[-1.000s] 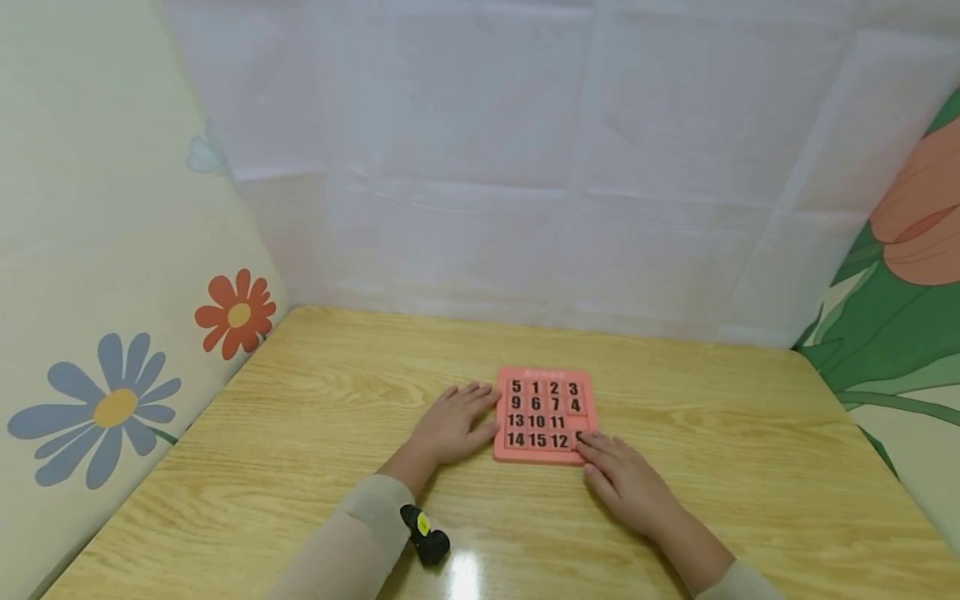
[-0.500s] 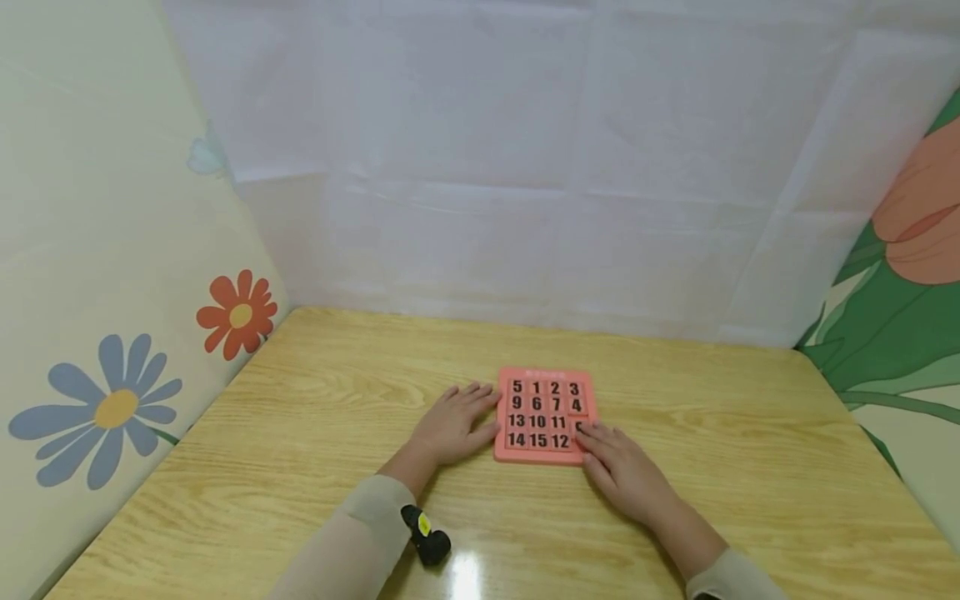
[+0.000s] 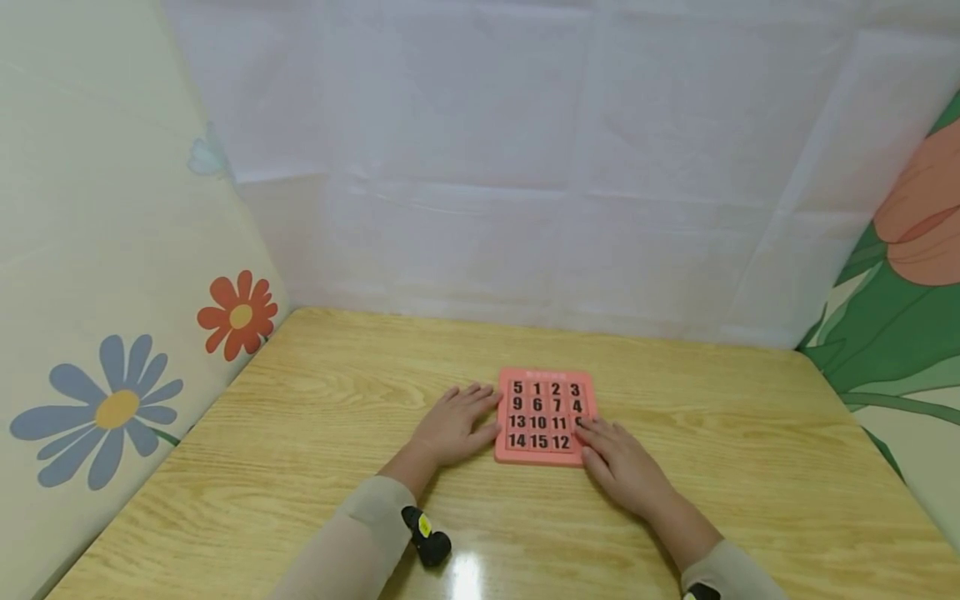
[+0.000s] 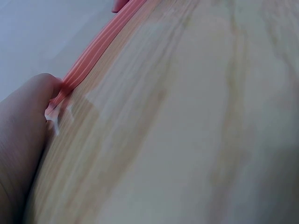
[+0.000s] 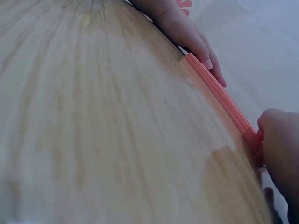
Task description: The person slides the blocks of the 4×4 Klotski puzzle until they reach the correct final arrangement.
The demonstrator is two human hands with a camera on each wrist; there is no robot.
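A pink sliding number puzzle (image 3: pixel 528 457) lies flat on the table, its tiles printed with black numbers. My left hand (image 3: pixel 448 429) rests at the puzzle's left side with fingers extended; in the left wrist view its thumb (image 4: pixel 44 88) meets the pink edge. From the right, my right hand (image 3: pixel 630 471) reaches over the frame, and its fingertips press a tile (image 3: pixel 579 422) in the third row of the right column. Those fingers partly hide that tile's number and cover the bottom right corner. The top rows read 5, 1, 2, 3 and 9, 6, 7, 4.
The wood-grain table (image 3: pixel 360 358) reaches back to a white sheet (image 3: pixel 480 167). Flower-printed cloth (image 3: pixel 82 250) stands on the left and more (image 3: pixel 900 333) on the right. A black wrist device (image 3: pixel 429 537) sits at the left sleeve.
My right fingertips have slid the partly hidden tile up from the bottom row to the third row, filling the gap beneath the 4. My left hand stays in place.
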